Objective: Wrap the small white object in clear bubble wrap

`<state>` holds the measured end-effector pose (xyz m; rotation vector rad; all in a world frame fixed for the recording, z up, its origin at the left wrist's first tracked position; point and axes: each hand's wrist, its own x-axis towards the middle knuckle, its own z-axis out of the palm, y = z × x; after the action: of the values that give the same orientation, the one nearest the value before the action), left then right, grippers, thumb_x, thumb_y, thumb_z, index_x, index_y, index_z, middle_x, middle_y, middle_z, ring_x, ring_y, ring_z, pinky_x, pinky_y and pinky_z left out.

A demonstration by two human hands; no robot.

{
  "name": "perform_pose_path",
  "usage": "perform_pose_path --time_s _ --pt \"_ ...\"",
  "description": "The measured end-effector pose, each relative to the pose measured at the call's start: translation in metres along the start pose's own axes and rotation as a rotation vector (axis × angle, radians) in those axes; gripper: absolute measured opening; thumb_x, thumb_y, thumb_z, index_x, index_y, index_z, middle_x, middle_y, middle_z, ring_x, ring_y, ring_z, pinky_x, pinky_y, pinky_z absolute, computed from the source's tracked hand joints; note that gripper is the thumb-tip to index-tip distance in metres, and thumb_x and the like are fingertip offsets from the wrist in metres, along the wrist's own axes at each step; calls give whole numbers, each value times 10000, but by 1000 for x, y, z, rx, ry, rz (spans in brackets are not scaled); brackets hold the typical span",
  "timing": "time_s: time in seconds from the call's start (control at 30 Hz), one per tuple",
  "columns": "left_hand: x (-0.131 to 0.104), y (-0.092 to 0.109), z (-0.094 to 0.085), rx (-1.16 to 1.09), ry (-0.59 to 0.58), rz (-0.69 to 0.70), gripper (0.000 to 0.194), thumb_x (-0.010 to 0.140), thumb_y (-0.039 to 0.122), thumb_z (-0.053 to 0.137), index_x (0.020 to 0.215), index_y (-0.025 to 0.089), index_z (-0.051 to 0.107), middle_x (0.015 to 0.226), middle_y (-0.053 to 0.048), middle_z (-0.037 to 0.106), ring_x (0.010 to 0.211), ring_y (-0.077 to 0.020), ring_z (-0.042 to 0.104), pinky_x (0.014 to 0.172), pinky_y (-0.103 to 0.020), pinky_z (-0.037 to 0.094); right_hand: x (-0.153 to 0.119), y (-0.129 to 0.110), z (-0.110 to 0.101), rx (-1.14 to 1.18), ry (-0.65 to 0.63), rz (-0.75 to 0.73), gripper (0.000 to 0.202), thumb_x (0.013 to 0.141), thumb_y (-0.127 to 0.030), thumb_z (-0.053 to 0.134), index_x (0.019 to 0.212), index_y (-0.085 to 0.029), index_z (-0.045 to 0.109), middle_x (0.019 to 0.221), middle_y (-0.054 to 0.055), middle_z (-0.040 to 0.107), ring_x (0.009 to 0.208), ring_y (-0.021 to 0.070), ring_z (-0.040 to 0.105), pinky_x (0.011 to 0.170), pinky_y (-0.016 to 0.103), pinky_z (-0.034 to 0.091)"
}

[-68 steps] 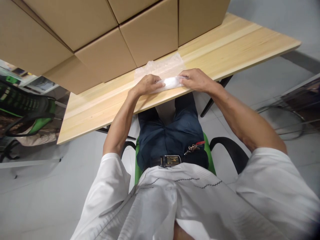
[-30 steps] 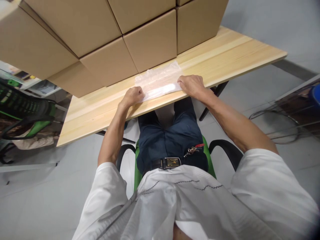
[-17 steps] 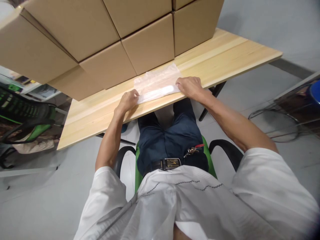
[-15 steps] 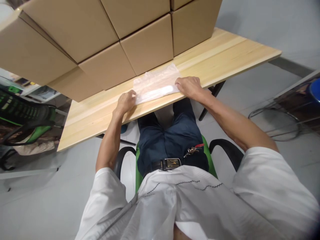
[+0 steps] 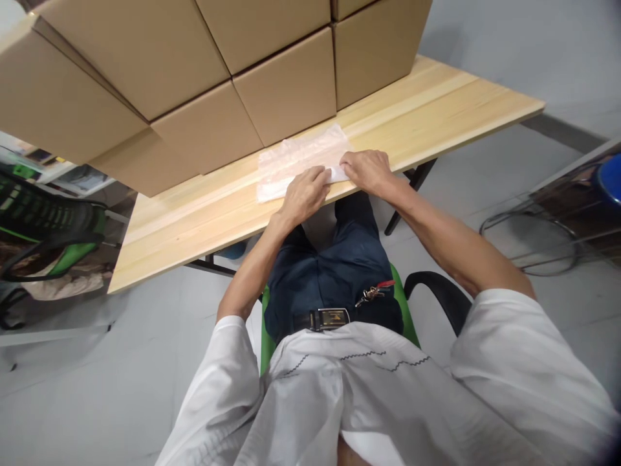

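Note:
A clear plastic bag (image 5: 291, 158) with something white folded inside lies flat near the front edge of a light wooden table (image 5: 427, 110). My left hand (image 5: 305, 193) rests palm down on the bag's near right part, fingers spread. My right hand (image 5: 367, 170) presses on the bag's right end, right beside the left hand. Neither hand lifts the bag.
Stacked cardboard boxes (image 5: 233, 71) fill the back of the table, just behind the bag. A green and black chair (image 5: 43, 223) stands at the left. A wire rack (image 5: 548, 220) stands on the floor at the right. I sit on a green chair with black armrests (image 5: 436, 294).
My left hand has slid from the bag's left end rightward along it, ending next to my right hand. The right hand and the bag have stayed in place.

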<state>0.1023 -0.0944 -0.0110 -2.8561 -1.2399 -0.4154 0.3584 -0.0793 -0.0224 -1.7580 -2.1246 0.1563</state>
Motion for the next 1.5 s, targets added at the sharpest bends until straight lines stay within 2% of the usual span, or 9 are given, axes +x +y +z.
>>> perform_pose_path --time_s 0.2,0.4,0.6,0.73,0.83,0.9,1.1,1.3,1.5 --pt "5 -2 10 35 9 -39 477 1266 261 533 1687 252 758 1781 -205 774 1580 -398 755 1331 -582 620 0 5 -4 23 22 23 549 1226 -459 543 1511 -237 956 1390 181 973 1305 486 863 1094 584 615" --pt "5 -3 12 41 31 -33 440 1281 284 543 1664 254 757 1775 -206 775 1535 -389 782 1304 -558 632 13 30 -2 119 86 27 522 1221 -498 605 1530 -258 951 1417 154 978 1367 460 854 1130 567 643" --pt "5 -4 18 4 50 -38 416 1274 284 558 1635 276 765 1744 -193 794 1522 -384 800 1285 -551 642 2 58 -6 152 236 83 658 1288 -586 451 1661 -249 875 1541 188 934 1491 482 807 1232 639 651" --pt "5 -6 20 -18 66 -37 397 1266 290 574 1611 280 771 1717 -181 801 1518 -383 795 1280 -546 641 -22 44 -5 137 326 -120 626 1306 -487 411 1672 -232 850 1646 215 866 1557 464 759 1318 646 606" --pt "5 -6 19 -41 69 -39 393 1259 290 573 1593 280 780 1680 -178 808 1514 -380 793 1262 -531 648 -29 19 4 154 235 -384 546 1249 -410 559 1681 -216 831 1672 213 855 1575 471 743 1363 666 582" --pt "6 -5 19 -61 71 -37 392 1251 288 568 1576 277 787 1650 -183 814 1507 -380 798 1254 -521 654 -26 5 12 198 162 -481 556 1215 -380 636 1724 -229 799 1704 213 844 1573 471 743 1355 663 592" --pt "6 -4 17 -87 50 -51 448 1232 282 573 1644 253 747 1698 -208 793 1547 -402 787 1274 -544 649 -12 2 25 251 96 -498 650 1143 -336 743 1786 -239 734 1717 220 828 1567 481 734 1320 662 615" --pt "6 -5 15 -95 28 -78 539 1199 248 567 1714 239 726 1690 -211 807 1504 -415 818 1238 -558 658 -8 5 27 212 65 -479 669 1105 -234 653 1770 -235 727 1661 215 842 1523 467 750 1317 647 604" --pt "-1 -15 -4 -119 -25 -55 472 1256 400 577 1644 254 803 1610 -188 874 1468 -417 849 1250 -556 659 -13 -2 25 252 82 -483 606 1175 -385 613 1739 -213 755 1666 236 855 1548 487 747 1296 651 604"
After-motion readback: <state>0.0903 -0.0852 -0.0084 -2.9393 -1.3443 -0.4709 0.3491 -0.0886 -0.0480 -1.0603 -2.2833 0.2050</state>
